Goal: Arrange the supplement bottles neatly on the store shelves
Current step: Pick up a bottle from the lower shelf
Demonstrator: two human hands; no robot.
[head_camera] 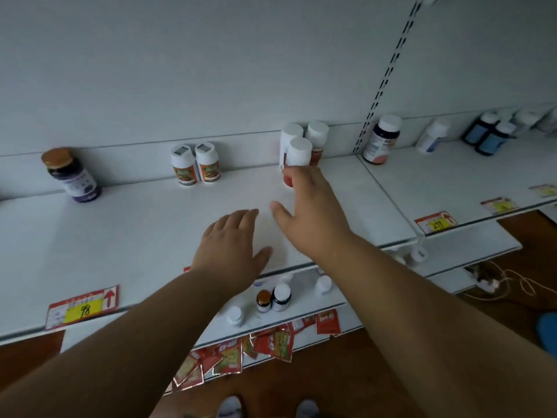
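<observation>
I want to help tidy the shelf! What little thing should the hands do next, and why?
Probably the right hand should close on the front white-capped, red-labelled bottle and set it beside its two partners. Its straight fingers already reach that bottle, which stands forward of the cluster, while the left hand lies flat on the white shelf.

I see a red and yellow price tag (83,307) with "98" written on it at the front edge on the left, and a similar price label (436,222) at the front edge further to the right. Below me many red snack sachets (241,351) hang in a loose row near the brown wooden floor (346,384). On the right, a slotted metal upright (388,70) runs up the white back wall (211,55), and a thin cord (509,285) lies on the floor.
</observation>
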